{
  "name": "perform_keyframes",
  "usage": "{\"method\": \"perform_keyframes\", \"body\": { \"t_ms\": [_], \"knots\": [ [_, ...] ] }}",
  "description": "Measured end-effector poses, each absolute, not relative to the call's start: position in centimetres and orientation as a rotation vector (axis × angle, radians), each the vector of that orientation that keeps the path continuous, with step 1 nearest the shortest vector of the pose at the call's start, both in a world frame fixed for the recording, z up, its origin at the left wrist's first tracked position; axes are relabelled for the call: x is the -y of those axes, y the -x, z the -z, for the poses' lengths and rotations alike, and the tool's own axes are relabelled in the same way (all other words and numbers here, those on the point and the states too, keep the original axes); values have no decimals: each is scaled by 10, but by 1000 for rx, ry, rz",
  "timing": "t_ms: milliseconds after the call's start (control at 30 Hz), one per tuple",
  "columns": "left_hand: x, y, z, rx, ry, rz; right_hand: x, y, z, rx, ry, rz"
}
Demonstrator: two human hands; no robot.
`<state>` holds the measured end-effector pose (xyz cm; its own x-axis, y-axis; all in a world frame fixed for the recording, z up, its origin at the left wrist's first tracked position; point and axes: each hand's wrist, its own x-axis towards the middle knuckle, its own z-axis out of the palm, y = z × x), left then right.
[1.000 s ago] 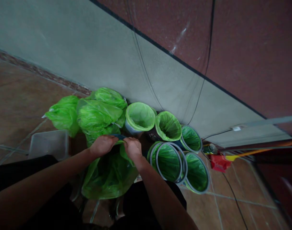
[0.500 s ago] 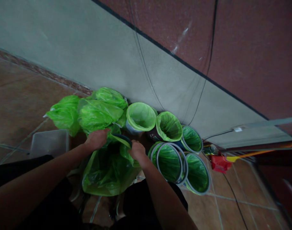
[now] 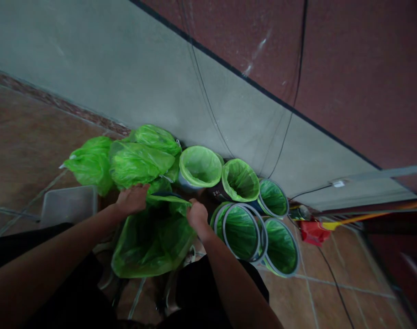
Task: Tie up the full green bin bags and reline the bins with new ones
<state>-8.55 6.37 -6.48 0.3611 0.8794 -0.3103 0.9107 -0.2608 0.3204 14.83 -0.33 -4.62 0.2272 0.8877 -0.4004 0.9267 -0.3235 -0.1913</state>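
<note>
Where they met a second ago, the left hand [image 3: 133, 199] and right hand [image 3: 197, 215] now stand apart, fingers closed on the rim of the green bag [image 3: 150, 242]. It sits before the knees, mouth stretched wider, beside lined bins [image 3: 240, 230].

i see thin, glossy, crinkled green plastic in the bag [image 3: 150, 244], smooth grey plastic bin rims [image 3: 244, 232], glazed brown floor tiles [image 3: 26, 146], and a matt painted wall [image 3: 126, 68].
</note>
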Motion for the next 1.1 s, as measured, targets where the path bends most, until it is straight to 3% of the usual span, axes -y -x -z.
{"method": "perform_keyframes", "body": {
  "t_ms": [267,467,700,1100],
  "knots": [
    [-64,61,55,-1398,-2310,126,0,-155,46,-1761,-2373,693],
    [-78,70,56,-1559,-2187,204,3,-169,55,-1772,-2358,669],
    [-79,76,56,-1549,-2118,351,0,-175,76,-1726,-2560,1066],
    [-69,58,61,-1461,-2242,65,-2,-165,81,-1819,-2644,1188]
  ]
}}
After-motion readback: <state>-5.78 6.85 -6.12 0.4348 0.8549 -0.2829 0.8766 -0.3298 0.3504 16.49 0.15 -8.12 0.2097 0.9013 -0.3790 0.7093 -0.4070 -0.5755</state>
